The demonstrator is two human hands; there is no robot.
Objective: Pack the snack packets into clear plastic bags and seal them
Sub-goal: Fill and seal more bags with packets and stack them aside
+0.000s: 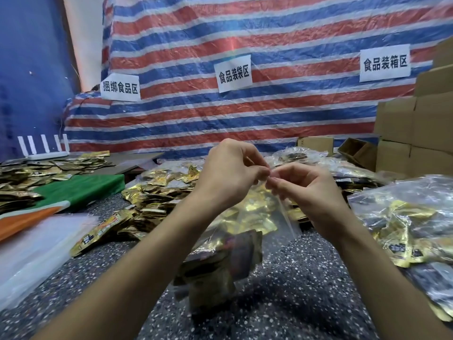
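The clear plastic bag (pixel 285 217) hangs above the speckled dark grey bench (pixel 306 278), its mouth held up between both hands. Gold and dark foil snack packets (pixel 220 261) sag in its bottom. The left hand (pixel 228 173) and the right hand (pixel 311 190) each pinch the top edge, fingertips nearly meeting. I judge this to be a way of pressing the seal strip closed while the load's weight keeps the film taut.

A loose heap of gold packets (pixel 159 192) lies just behind, handy for filling. Filled clear bags (pixel 404 217) are piled at the right, and what looks like a stack of empty clear bags (pixel 36 246) lies at the left.

On the red, white and blue striped tarpaulin (pixel 245 33) behind, three white paper signs read 捆绑食品区 (pixel 120 87), 食品装袋区 (pixel 234 73) and 食品装箱区 (pixel 384 63). Print on the packets is too blurred to read.
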